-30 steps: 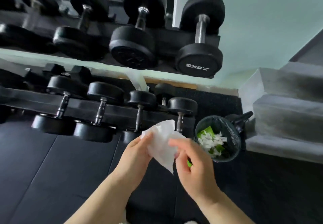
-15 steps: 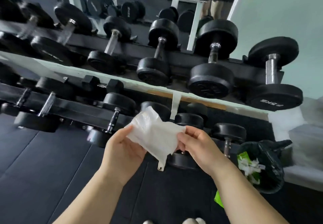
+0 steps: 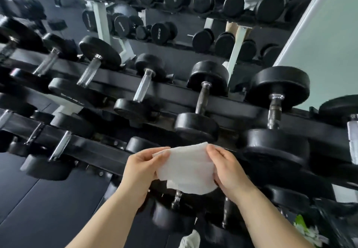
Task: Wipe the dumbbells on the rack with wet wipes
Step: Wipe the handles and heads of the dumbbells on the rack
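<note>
Gym weight room: tiered rack [image 3: 174,94] loaded with black dumbbells [image 3: 201,108], wall mirror [image 3: 174,15] behind, dark rubber floor mats [image 3: 38,209].

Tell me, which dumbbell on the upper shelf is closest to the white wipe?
The dark-handled dumbbell, third from the right: its near head sits just above the wipe, while its neighbours lie off to either side.

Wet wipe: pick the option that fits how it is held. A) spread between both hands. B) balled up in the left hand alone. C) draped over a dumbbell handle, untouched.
A: the left hand and the right hand each pinch one side of the wet wipe, holding it spread before the rack.
</note>
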